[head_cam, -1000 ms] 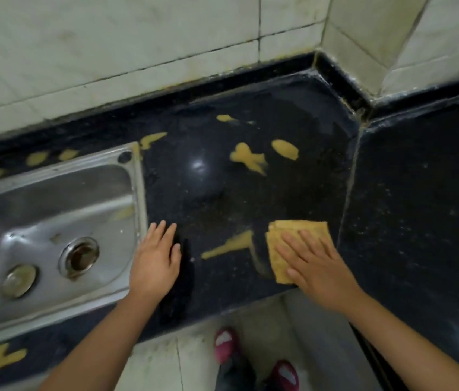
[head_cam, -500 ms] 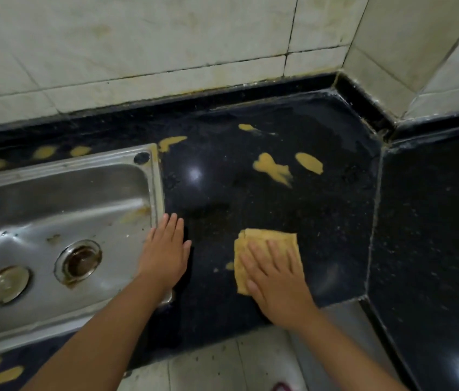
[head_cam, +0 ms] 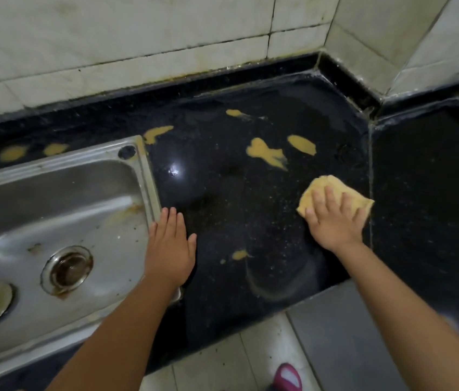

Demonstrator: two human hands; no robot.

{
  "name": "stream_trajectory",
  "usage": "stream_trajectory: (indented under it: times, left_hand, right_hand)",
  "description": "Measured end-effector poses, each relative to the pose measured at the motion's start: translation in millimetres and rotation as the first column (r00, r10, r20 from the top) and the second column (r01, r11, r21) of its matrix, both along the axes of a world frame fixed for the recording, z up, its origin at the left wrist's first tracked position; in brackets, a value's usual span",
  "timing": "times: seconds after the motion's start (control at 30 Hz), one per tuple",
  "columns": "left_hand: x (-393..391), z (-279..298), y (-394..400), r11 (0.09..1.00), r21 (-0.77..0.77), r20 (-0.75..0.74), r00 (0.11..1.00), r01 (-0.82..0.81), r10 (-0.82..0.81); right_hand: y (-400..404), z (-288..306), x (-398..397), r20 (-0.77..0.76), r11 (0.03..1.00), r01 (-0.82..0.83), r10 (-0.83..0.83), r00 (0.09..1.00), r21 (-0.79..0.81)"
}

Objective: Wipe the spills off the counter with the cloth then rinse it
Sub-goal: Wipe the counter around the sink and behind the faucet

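**Cloth pressed flat on the black counter**

The right hand (head_cam: 334,221) presses the yellow cloth (head_cam: 335,193) onto the black counter (head_cam: 236,207) with fingers spread, near the counter's seam. The left hand (head_cam: 169,246) lies flat, fingers straight, beside the steel sink (head_cam: 143,176). Yellow spills (head_cam: 266,153) lie beyond the cloth; a small one (head_cam: 239,254) sits between the hands.

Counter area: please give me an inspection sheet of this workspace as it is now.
Surface: black counter, speckled, several yellow spills left, mostly toward the wall.
Job's things: yellow cloth flat on counter near the right seam.
Clutter: nothing seen.
Grips: right hand presses cloth, fingers spread; left hand flat at the sink's edge.
Cables: nothing seen.
Surroundings: steel sink at left, stained; tiled wall behind; shoe on floor.
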State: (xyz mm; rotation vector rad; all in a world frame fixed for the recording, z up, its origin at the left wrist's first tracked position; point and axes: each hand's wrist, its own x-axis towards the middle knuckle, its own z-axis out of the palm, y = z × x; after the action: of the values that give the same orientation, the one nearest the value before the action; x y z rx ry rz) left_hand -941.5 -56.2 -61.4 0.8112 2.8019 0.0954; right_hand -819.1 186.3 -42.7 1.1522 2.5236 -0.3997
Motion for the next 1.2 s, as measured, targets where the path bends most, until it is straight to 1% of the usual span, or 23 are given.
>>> stream_trajectory:
  times: [0.07,0.1,0.13,0.17,0.23,0.3,0.37,0.43,0.5,0.53,0.6,0.63,0.67,0.7,0.77,0.8,0.83,0.87,0.97,1.03,1.1,1.17,1.2]
  left_hand:
    - [1,1,1,1.0,0.002,0.003,1.0,-0.001,0.001]
    - [1,2,1,1.0,0.003,0.008,1.0,-0.003,0.003]
    - [1,2,1,1.0,0.0,0.012,1.0,-0.002,0.002]
    - [1,2,1,1.0,0.0,0.014,1.0,-0.002,0.002]
    - [2,3,0,1.0,0.005,0.015,1.0,0.0,0.0]
    - [1,3,0,1.0,0.02,0.014,1.0,-0.001,0.001]
    - [1,4,0,1.0,0.029,0.03,1.0,-0.002,0.001]
    - [2,4,-1,1.0,0.027,0.035,0.999,-0.001,0.0]
    - [2,3,-1,1.0,0.03,0.03,1.0,-0.002,0.001]
    - [2,3,-1,1.0,0.029,0.026,1.0,-0.003,0.002]
    - [1,1,-1,1.0,0.028,0.016,1.0,-0.004,0.004]
    - [1,0,0,1.0,0.028,0.011,1.0,-0.003,0.003]
    - [1,0,0,1.0,0.026,0.007,1.0,-0.002,0.001]
    - [1,0,0,1.0,0.025,0.005,1.0,0.0,0.0]
    - [1,0,0,1.0,0.03,0.008,1.0,-0.004,0.004]
    - [1,0,0,0.999,0.033,0.007,1.0,-0.005,0.005]
    - [1,0,0,0.999,0.041,0.005,1.0,-0.005,0.005]
    - [2,0,0,0.999,0.051,0.003,1.0,-0.004,0.003]
    - [3,1,-1,0.998,0.066,-0.001,1.0,0.005,-0.005]
    - [3,1,-1,0.998,0.069,0.006,1.0,-0.002,0.001]
    - [3,1,-1,0.998,0.061,0.01,1.0,-0.009,0.008]
    - [2,0,-1,0.998,0.064,0.009,1.0,-0.007,0.007]
    - [1,0,-1,0.998,0.065,0.006,1.0,-0.005,0.005]
  right_hand:
    - [-35,-10,-19,-0.046,0.98,-0.19,0.193,0.98,0.054]
    - [-56,-14,-23,-0.095,0.935,-0.315,0.333,0.938,0.165]
    - [-76,-18,-23,-0.126,0.895,-0.378,0.414,0.901,0.239]
    - [-93,-21,-21,-0.135,0.864,-0.433,0.476,0.869,0.257]
    - [-124,-29,-1,-0.137,0.81,-0.545,0.578,0.805,0.215]
    - [-135,-29,25,-0.155,0.776,-0.601,0.629,0.762,0.191]
    - [-121,-32,49,-0.173,0.783,-0.601,0.622,0.764,0.16]
    - [-88,-24,62,-0.063,0.813,-0.556,0.573,0.817,0.174]
    - [-40,-14,61,0.038,0.869,-0.461,0.462,0.886,0.182]
    - [-16,-11,58,0.05,0.907,-0.369,0.367,0.929,0.203]
    - [16,-1,45,0.058,0.993,-0.092,0.088,0.994,0.07]
    - [23,2,35,0.051,1.0,-0.011,0.01,0.999,0.029]
    - [21,2,24,0.042,1.0,0.019,-0.02,0.999,0.021]
    - [11,3,13,0.031,1.0,0.018,-0.018,0.999,0.014]
    - [-24,-7,-9,0.001,0.995,-0.092,0.092,0.996,0.035]
    - [-48,-15,-14,-0.046,0.974,-0.205,0.21,0.977,0.096]
    - [-75,-20,-15,-0.092,0.922,-0.325,0.349,0.932,0.209]
    - [-101,-24,-11,-0.106,0.879,-0.398,0.436,0.894,0.264]
    - [-148,-36,24,-0.145,0.806,-0.565,0.589,0.795,0.175]
    - [-134,-33,53,-0.165,0.806,-0.568,0.591,0.79,0.166]
    - [-93,-28,69,-0.069,0.85,-0.49,0.51,0.858,0.193]
    - [-40,-18,76,-0.004,0.902,-0.357,0.369,0.929,0.244]
    - [-12,-14,78,0.008,0.94,-0.249,0.254,0.967,0.234]
